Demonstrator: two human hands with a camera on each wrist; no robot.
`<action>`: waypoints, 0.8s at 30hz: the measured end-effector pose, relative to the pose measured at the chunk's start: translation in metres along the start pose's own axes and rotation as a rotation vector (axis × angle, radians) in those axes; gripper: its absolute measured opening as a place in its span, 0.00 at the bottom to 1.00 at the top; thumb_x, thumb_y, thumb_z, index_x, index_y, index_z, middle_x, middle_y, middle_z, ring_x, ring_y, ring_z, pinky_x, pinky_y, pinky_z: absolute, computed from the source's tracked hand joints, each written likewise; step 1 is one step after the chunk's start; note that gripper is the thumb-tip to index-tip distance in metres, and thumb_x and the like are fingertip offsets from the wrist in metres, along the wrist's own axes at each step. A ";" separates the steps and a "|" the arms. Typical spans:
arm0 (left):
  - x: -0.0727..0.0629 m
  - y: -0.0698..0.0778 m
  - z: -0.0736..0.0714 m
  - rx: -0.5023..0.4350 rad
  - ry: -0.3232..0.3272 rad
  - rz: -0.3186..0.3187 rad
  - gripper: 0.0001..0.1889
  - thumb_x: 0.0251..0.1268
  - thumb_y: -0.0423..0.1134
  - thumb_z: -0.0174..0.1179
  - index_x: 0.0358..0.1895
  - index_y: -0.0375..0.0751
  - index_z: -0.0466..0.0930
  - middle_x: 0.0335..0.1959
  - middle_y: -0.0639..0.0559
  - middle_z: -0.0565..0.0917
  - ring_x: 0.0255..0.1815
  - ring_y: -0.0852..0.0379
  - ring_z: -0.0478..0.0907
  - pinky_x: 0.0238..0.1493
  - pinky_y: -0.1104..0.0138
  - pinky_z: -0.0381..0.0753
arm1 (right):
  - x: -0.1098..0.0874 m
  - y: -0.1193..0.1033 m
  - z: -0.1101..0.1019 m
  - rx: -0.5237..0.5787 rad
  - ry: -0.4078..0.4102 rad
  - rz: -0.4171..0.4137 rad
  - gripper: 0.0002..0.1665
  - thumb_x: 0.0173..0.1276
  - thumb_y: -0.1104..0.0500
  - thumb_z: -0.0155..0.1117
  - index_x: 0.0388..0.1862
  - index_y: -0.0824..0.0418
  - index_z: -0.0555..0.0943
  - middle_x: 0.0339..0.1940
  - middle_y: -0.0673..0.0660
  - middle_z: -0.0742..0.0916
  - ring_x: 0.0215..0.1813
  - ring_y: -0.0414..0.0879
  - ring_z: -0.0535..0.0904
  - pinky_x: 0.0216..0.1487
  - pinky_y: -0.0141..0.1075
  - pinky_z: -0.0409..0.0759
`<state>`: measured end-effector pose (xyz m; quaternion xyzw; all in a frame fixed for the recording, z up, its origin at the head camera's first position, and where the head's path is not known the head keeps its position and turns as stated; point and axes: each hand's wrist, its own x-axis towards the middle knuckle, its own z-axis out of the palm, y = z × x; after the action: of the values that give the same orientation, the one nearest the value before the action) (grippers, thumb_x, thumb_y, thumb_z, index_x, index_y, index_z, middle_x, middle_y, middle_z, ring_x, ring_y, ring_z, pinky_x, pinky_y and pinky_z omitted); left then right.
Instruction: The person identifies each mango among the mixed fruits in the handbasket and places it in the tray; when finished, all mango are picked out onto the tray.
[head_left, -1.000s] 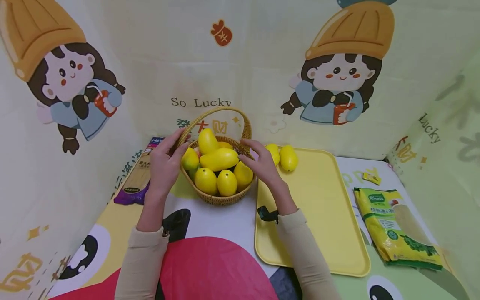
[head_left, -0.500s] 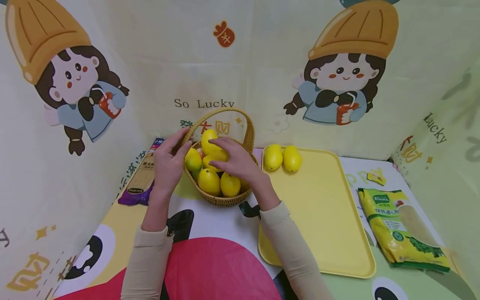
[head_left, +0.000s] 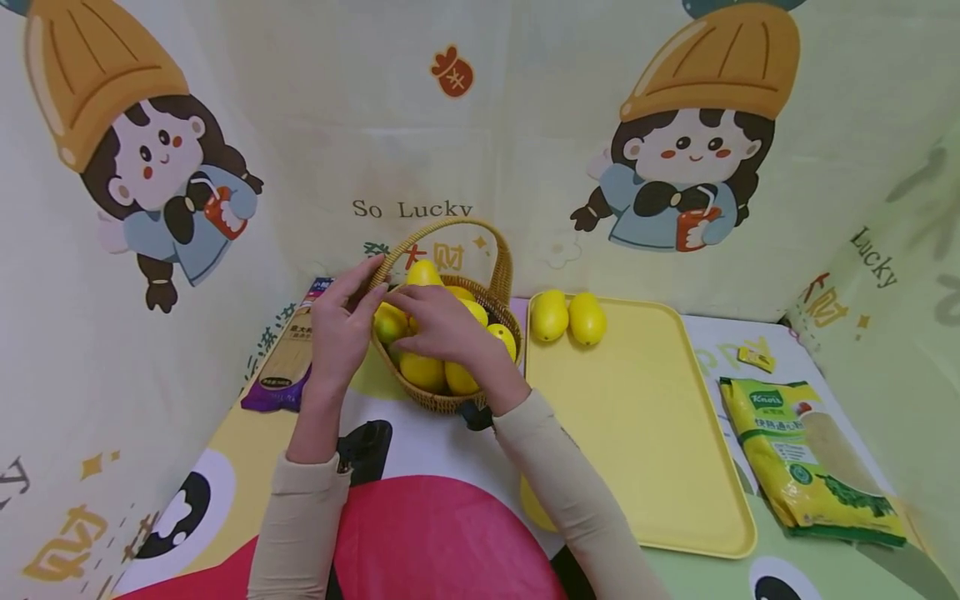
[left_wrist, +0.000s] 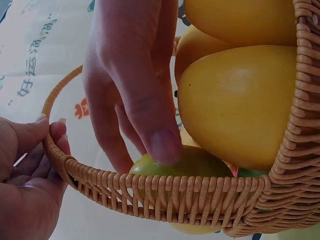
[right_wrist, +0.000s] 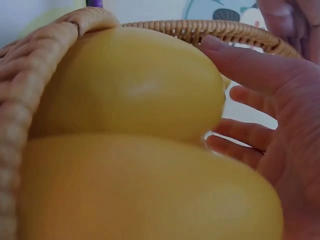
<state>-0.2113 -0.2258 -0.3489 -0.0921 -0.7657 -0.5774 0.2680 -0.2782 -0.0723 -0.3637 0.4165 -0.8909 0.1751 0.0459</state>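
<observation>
A wicker basket [head_left: 435, 403] full of yellow mangoes [head_left: 422, 373] stands near the back of the table, its arched handle [head_left: 504, 268] upright. My left hand [head_left: 335, 337] holds the left side of the handle, with thumb and fingers round it in the left wrist view. My right hand [head_left: 450, 331] reaches over the fruit to the basket's left side. Its spread thumb and fingers come down at a greenish mango [left_wrist: 202, 162], the thumb tip at its surface. Two more mangoes [head_left: 550, 316] lie at the far left corner of a yellow tray [head_left: 637, 433].
The tray stands just right of the basket, under my right forearm. Further right are a yellow Knorr bag [head_left: 810, 462] and a small yellow packet [head_left: 756, 358]. A purple-ended pasta package [head_left: 281, 367] lies left of my left hand. A printed cloth backdrop rises behind the basket.
My right hand has moved left from the basket's right rim, across the fruit, to the greenish mango. The long mango on top now sits partly hidden under that hand. My left hand stays at the handle.
</observation>
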 end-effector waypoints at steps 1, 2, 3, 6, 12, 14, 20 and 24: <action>0.000 0.000 0.000 0.002 0.002 -0.004 0.19 0.73 0.40 0.58 0.65 0.58 0.78 0.62 0.54 0.81 0.58 0.61 0.81 0.59 0.78 0.79 | 0.001 -0.001 0.001 -0.012 -0.011 0.000 0.39 0.63 0.43 0.70 0.73 0.46 0.71 0.67 0.47 0.80 0.67 0.46 0.74 0.73 0.39 0.70; 0.000 0.000 0.000 0.003 0.004 -0.007 0.19 0.73 0.40 0.58 0.64 0.59 0.78 0.62 0.54 0.81 0.58 0.61 0.81 0.59 0.78 0.78 | 0.003 -0.003 0.002 -0.025 -0.022 -0.002 0.39 0.64 0.43 0.69 0.73 0.46 0.71 0.67 0.48 0.79 0.67 0.46 0.73 0.74 0.39 0.69; 0.000 0.000 0.000 0.004 0.007 -0.008 0.19 0.73 0.40 0.58 0.64 0.59 0.78 0.62 0.54 0.81 0.57 0.61 0.81 0.59 0.78 0.78 | 0.004 -0.004 0.003 -0.038 -0.031 -0.003 0.38 0.64 0.43 0.68 0.73 0.46 0.71 0.67 0.48 0.79 0.67 0.45 0.74 0.75 0.39 0.68; 0.000 0.000 0.001 0.004 0.012 -0.002 0.19 0.73 0.39 0.58 0.64 0.58 0.78 0.61 0.54 0.81 0.57 0.60 0.82 0.59 0.77 0.79 | 0.008 -0.008 0.006 -0.091 -0.051 -0.004 0.37 0.66 0.44 0.66 0.73 0.46 0.70 0.68 0.49 0.79 0.65 0.45 0.75 0.74 0.40 0.68; 0.000 0.000 0.001 0.018 0.014 -0.005 0.19 0.72 0.39 0.58 0.64 0.59 0.78 0.62 0.54 0.81 0.58 0.59 0.82 0.60 0.76 0.79 | 0.012 -0.014 0.013 -0.152 -0.043 0.019 0.34 0.66 0.44 0.66 0.71 0.45 0.72 0.66 0.51 0.79 0.56 0.46 0.79 0.65 0.41 0.77; 0.000 -0.001 0.001 0.022 0.016 -0.007 0.19 0.72 0.39 0.58 0.64 0.60 0.79 0.62 0.54 0.81 0.58 0.58 0.81 0.60 0.76 0.79 | 0.013 -0.015 0.015 -0.165 -0.023 0.017 0.33 0.66 0.44 0.67 0.70 0.44 0.73 0.62 0.50 0.80 0.52 0.46 0.79 0.61 0.40 0.80; 0.000 0.000 0.001 0.024 0.018 -0.002 0.19 0.72 0.39 0.58 0.63 0.60 0.78 0.62 0.55 0.81 0.59 0.58 0.81 0.61 0.75 0.79 | 0.013 -0.015 0.019 -0.188 0.002 0.032 0.35 0.67 0.45 0.65 0.72 0.44 0.70 0.60 0.50 0.80 0.46 0.45 0.78 0.53 0.38 0.82; 0.000 -0.001 0.000 0.019 0.019 0.005 0.19 0.73 0.39 0.58 0.64 0.60 0.78 0.62 0.55 0.81 0.59 0.58 0.81 0.60 0.76 0.79 | 0.013 -0.014 0.018 -0.136 0.003 0.057 0.36 0.66 0.50 0.64 0.74 0.45 0.69 0.63 0.51 0.79 0.44 0.45 0.76 0.46 0.34 0.82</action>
<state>-0.2120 -0.2260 -0.3499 -0.0862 -0.7684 -0.5703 0.2774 -0.2748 -0.0961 -0.3743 0.3864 -0.9123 0.1160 0.0706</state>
